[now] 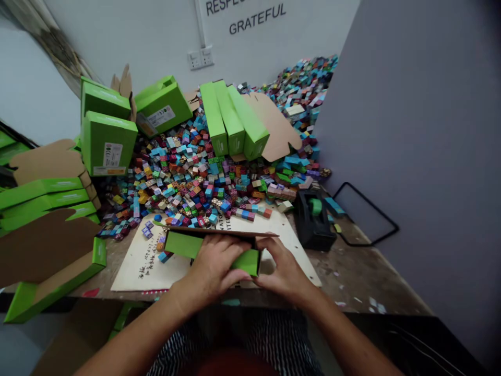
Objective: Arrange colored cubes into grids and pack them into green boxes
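A green cardboard box (183, 244) with a brown inner flap lies on a pale board (136, 266) at the table's near edge. My left hand (215, 266) is wrapped over the box's front, fingers curled on its green face. My right hand (282, 269) grips the box's right end, fingers bent around the corner. The box's lid flap sticks up flat above both hands. A few small coloured cubes (164, 256) sit just left of the box.
A huge heap of small coloured cubes (203, 172) covers the table's middle and back. Folded green boxes (108, 141) stand at the left and back; flat green blanks (43, 198) are stacked left. A black tape dispenser (313, 216) sits right, by a grey partition (422, 136).
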The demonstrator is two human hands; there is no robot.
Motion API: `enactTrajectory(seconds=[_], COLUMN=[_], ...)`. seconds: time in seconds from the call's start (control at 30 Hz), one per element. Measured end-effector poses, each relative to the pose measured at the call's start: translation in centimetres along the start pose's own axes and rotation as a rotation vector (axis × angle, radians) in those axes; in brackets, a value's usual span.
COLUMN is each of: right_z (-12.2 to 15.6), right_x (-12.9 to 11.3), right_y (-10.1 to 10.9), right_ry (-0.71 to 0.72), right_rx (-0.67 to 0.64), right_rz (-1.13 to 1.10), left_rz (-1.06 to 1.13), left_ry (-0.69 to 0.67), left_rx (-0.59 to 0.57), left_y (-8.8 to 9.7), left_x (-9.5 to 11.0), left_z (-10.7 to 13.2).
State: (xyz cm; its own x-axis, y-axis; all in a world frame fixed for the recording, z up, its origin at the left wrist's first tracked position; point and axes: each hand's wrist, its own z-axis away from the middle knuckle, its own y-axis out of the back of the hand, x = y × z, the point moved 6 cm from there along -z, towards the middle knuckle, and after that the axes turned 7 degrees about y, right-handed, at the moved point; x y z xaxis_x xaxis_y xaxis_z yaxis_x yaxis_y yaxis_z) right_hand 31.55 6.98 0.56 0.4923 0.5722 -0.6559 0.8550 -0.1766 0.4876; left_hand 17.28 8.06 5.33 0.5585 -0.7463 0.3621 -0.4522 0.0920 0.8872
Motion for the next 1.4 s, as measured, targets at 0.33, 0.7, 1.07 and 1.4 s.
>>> enactTrajectory(seconds=[0.33, 0.7, 1.07, 1.4], right_z=[1.6, 0.1, 1.7, -2.1], right_x=[0.9, 0.9, 4.4, 2.5], right_y=[-0.8, -0.4, -0.5, 3.8], right_ry=[-0.151, -0.119, -0.395, -0.39], right_rx=[-0.01, -0.016, -0.052, 0.269], right_rz=[-0.098, -0.072, -0.25, -0.21], left_rz=[0.044, -0.056, 0.777, 0.852], left_ry=[-0.023, 0.065, 0.555, 0.745], left_rx=[0.086, 0.542, 0.079, 0.314], left_y=[0.1, 3.7, 3.6, 5.2], left_x=[0.3, -2.5, -14.2, -15.6], left_z=[0.9, 6.6, 7.4, 6.0])
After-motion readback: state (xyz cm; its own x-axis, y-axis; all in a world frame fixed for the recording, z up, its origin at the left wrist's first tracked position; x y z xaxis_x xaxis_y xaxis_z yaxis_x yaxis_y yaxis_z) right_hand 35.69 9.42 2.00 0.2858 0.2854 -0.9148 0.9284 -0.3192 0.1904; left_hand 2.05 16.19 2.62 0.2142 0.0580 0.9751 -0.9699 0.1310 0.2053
